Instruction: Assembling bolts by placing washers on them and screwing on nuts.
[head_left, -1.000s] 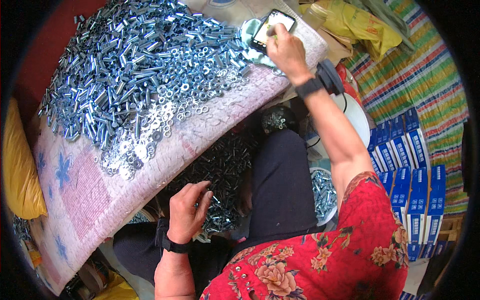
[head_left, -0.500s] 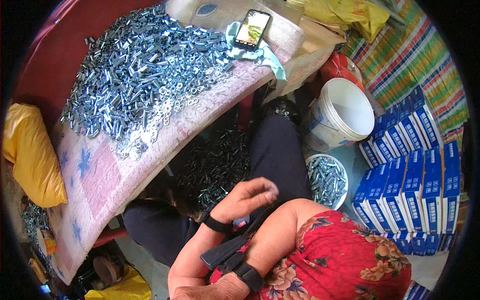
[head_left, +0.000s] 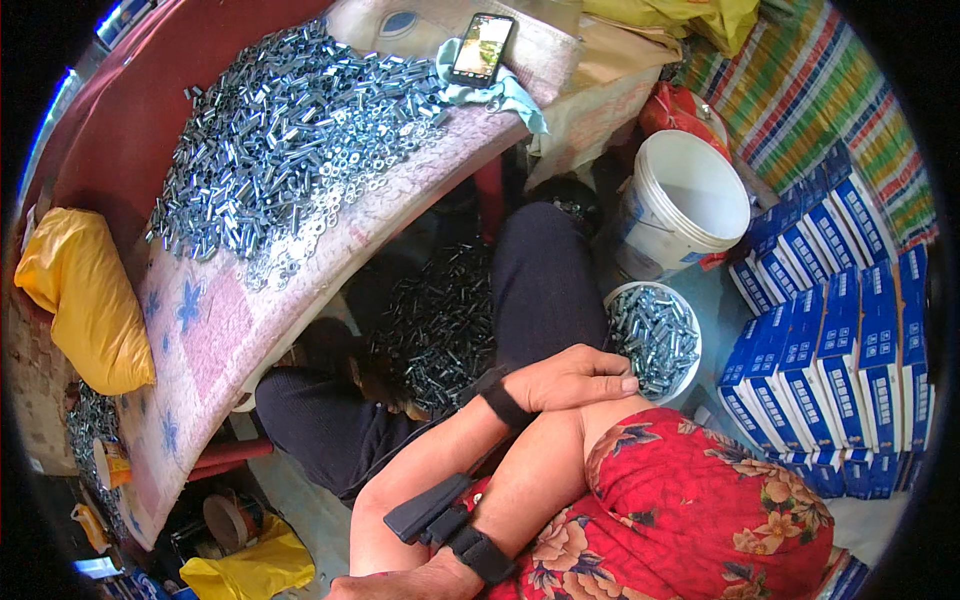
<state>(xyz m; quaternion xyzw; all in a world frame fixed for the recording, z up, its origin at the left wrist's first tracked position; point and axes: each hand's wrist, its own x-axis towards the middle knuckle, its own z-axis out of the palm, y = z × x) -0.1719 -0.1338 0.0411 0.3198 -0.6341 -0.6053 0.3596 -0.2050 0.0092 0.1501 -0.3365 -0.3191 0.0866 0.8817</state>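
Observation:
My arms are crossed in front of me. My left hand (head_left: 575,381) lies flat across my right arm, just below the red floral sleeve (head_left: 650,465), with nothing in it. It has a black band (head_left: 506,403) at the wrist. My right hand (head_left: 405,584) is at the lower edge beside my left elbow, its fingers cut off or hidden. A black strap with a flat black piece (head_left: 428,510) sits on the right wrist. Nearest to my left hand is a white tub (head_left: 697,335) full of short metal sleeves (head_left: 655,340).
A large heap of metal tubes and nuts (head_left: 300,140) covers a cloth-topped table (head_left: 215,345), with a phone (head_left: 483,48) on a light-blue cloth (head_left: 520,100). Dark metal pieces (head_left: 440,320) lie between my legs. Right are a white bucket (head_left: 690,200) and stacked blue boxes (head_left: 830,350); left, a yellow bag (head_left: 85,300).
My left hand, raised with bent fingers half a second ago, has moved right and come down onto my right arm. My right hand stays by the left elbow. The view has shifted slightly.

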